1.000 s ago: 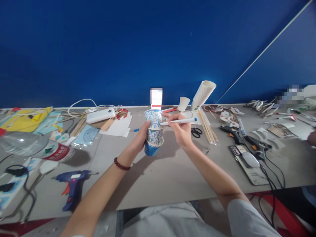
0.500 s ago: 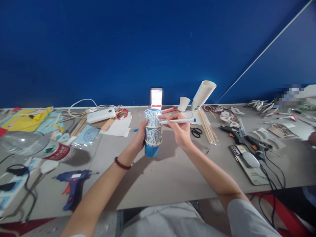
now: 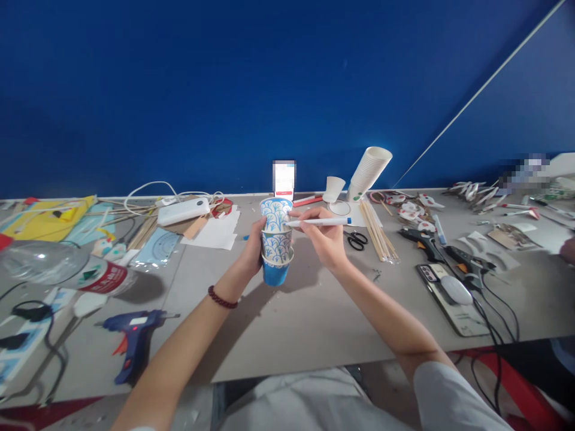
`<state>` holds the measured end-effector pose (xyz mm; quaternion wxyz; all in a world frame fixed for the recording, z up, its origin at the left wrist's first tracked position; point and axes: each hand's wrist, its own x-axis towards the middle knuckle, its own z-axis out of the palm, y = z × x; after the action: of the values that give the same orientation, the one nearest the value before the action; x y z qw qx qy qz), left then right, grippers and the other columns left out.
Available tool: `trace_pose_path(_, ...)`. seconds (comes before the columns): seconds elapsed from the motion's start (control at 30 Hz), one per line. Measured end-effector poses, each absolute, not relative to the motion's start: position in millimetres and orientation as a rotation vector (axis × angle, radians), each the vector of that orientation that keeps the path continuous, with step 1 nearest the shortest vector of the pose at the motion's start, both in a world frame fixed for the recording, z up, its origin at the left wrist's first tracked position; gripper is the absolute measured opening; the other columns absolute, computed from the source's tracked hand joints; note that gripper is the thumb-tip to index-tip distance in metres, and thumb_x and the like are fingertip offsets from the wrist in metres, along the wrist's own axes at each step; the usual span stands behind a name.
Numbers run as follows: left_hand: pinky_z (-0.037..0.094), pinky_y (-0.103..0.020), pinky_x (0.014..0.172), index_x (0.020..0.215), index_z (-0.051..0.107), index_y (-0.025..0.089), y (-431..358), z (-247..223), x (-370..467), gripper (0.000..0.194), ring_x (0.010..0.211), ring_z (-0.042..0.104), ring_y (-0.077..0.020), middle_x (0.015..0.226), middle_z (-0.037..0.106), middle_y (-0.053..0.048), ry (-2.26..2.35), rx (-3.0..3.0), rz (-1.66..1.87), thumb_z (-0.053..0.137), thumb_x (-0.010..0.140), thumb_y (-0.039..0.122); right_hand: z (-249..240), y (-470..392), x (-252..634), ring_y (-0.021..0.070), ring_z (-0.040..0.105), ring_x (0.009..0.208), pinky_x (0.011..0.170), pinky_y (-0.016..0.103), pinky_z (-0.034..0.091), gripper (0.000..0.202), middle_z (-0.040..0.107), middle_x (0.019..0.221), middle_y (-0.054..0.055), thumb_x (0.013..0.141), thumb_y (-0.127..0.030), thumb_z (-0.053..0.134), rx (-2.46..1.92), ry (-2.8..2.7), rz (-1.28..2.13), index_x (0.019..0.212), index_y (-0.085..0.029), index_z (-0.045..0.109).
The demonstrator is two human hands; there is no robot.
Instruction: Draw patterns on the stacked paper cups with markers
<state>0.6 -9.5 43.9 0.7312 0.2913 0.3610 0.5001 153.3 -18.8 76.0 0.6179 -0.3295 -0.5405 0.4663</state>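
My left hand [image 3: 254, 248] is wrapped round the side of a stack of paper cups [image 3: 277, 246]. Blue scale-like and branching lines cover the white upper and middle cups, while the bottom one is solid blue. In my right hand [image 3: 326, 238] is a white marker [image 3: 321, 222] with a blue end, held like a pen. Its tip meets or nearly meets the right side of the top cup; which of the two I cannot tell. Behind the cups a lit phone [image 3: 284, 178] stands upright, its screen blurred out.
Along the back stand a tall stack of white cups [image 3: 371, 173] and a single cup [image 3: 333, 189]. Scissors [image 3: 356, 240] and wooden sticks [image 3: 377, 233] lie right. A blue glue gun [image 3: 135, 338] and a plastic bottle [image 3: 63, 266] are left. Another person's hand [image 3: 568, 250] shows far right.
The cup stack has shifted very slightly left and turned a little. The marker has moved slightly left with my right hand, and both hands keep their hold.
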Motion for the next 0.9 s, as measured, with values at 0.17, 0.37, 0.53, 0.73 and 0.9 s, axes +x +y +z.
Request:
trace_pose_path(0.17, 0.056, -0.035, 0.063, 0.089, 0.069, 0.014, -9.9, 46.3, 2.1, 0.048, 0.063, 0.069, -0.0228, 0.073, 0.073, -0.009, 0.81, 0.647, 1.111, 0.053, 0.079, 0.058, 75.9, -19.3, 153.9, 0.0245, 0.07, 0.1, 0.081, 0.04, 0.057, 0.006, 0.07, 0.085, 0.004, 0.078, -0.025, 0.067, -0.759, -1.265, 1.055, 0.077, -0.022, 0.063)
trace_pose_path(0.37, 0.056, -0.036, 0.064, 0.09, 0.069, 0.015, -10.4, 46.7, 2.5, 0.048, 0.066, 0.07, -0.0241, 0.073, 0.073, -0.009, 0.826, 0.636, 1.111, 0.052, 0.08, 0.058, 75.3, -18.9, 154.3, 0.0237, 0.07, 0.097, 0.081, 0.039, 0.057, 0.004, 0.066, 0.079, 0.002, 0.077, -0.022, 0.065, -0.77, -1.269, 1.039, 0.075, -0.023, 0.061)
trace_pose_path(0.53, 0.056, -0.036, 0.066, 0.091, 0.07, 0.014, -10.8, 47.6, 2.2, 0.049, 0.068, 0.07, -0.0247, 0.074, 0.074, -0.009, 0.843, 0.632, 1.111, 0.053, 0.079, 0.058, 76.2, -18.7, 154.7, 0.0253, 0.07, 0.097, 0.074, 0.037, 0.055, 0.006, 0.061, 0.07, 0.0, 0.075, -0.019, 0.062, -0.772, -1.277, 1.027, 0.071, -0.023, 0.059)
trace_pose_path(0.73, 0.055, -0.035, 0.064, 0.09, 0.069, 0.014, -10.6, 47.0, 1.0, 0.051, 0.065, 0.07, -0.0236, 0.07, 0.073, -0.008, 0.814, 0.669, 1.086, 0.053, 0.079, 0.061, 77.3, -19.0, 155.3, 0.0256, 0.07, 0.096, 0.075, 0.036, 0.054, 0.008, 0.06, 0.067, -0.001, 0.073, -0.016, 0.06, -0.788, -1.29, 1.011, 0.067, -0.022, 0.059)
trace_pose_path(0.9, 0.055, -0.033, 0.062, 0.089, 0.07, 0.014, -10.8, 46.6, 0.6, 0.051, 0.066, 0.069, -0.0234, 0.073, 0.074, -0.009, 0.825, 0.669, 1.09, 0.053, 0.078, 0.061, 76.3, -19.7, 155.2, 0.0248, 0.07, 0.098, 0.076, 0.037, 0.056, 0.005, 0.063, 0.072, 0.001, 0.076, -0.02, 0.063, -0.767, -1.262, 1.049, 0.072, -0.022, 0.061)
